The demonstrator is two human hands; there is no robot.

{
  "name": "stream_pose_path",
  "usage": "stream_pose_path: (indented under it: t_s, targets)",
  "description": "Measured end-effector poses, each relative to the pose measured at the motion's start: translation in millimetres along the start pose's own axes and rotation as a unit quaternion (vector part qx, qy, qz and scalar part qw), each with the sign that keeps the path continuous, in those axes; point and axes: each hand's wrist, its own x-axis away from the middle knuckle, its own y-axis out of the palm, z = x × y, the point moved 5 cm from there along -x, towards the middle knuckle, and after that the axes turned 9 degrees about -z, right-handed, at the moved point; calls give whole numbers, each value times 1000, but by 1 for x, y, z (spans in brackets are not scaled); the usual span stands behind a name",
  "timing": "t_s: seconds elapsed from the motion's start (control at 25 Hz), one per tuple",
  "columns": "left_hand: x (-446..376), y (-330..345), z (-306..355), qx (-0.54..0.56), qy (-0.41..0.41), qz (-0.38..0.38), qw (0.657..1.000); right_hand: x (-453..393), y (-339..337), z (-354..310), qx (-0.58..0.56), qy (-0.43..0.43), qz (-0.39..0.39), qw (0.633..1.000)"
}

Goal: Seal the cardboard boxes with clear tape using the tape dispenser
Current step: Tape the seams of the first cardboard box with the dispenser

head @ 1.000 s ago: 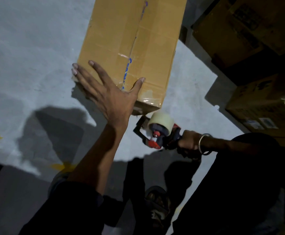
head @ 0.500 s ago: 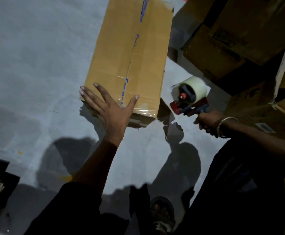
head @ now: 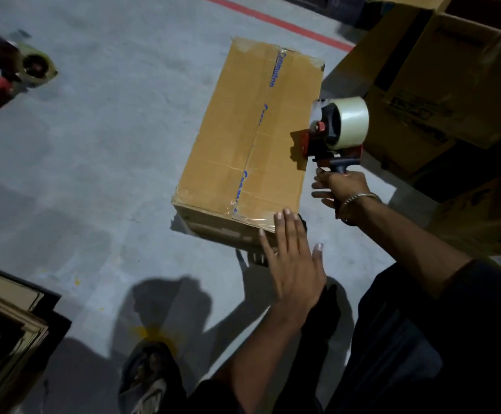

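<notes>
While a shoe [head: 146, 380] is seen at the bottom edge on the grey floor [head: 94, 174], a stack of flat cardboard [head: 1, 333] lies at lower left. Left hand [head: 292, 264] is held flat, fingers straight & together, fingertips at the near right corner of the cardboard box [head: 252, 138]; whether contact is made cannot be told for sure. Box lies on the floor, long side running away from the viewer, w/ blue-printed tape along its centre seam & clear tape over the near edge. Right hand [head: 340, 188], w/ a metal bangle [head: 359, 200] at the wrist, is wrapped round the handle of the tape dispenser [head: 333, 130]. Dispenser is held upright just beside the box's right edge, approx. mid-length, clear roll facing right. Stacked cartons [head: 440, 94] are seen beyond, at right. A 2nd dispenser [head: 16, 70] lies on the floor far left, well apart from the box. A red line [head: 273, 22] is painted across the far floor.
</notes>
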Motion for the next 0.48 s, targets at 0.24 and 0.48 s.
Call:
stream_pose_path:
  t_s: [0.24, 0.48]
  targets:
    - [-13, -55, -100, 318, -295, 111, 894, -28, 10, -19, -11, -86, 54, 995]
    - [-30, -63, -123, 469, -229, 85, 849, -35, 37, -6, 48, -81, 152, 984]
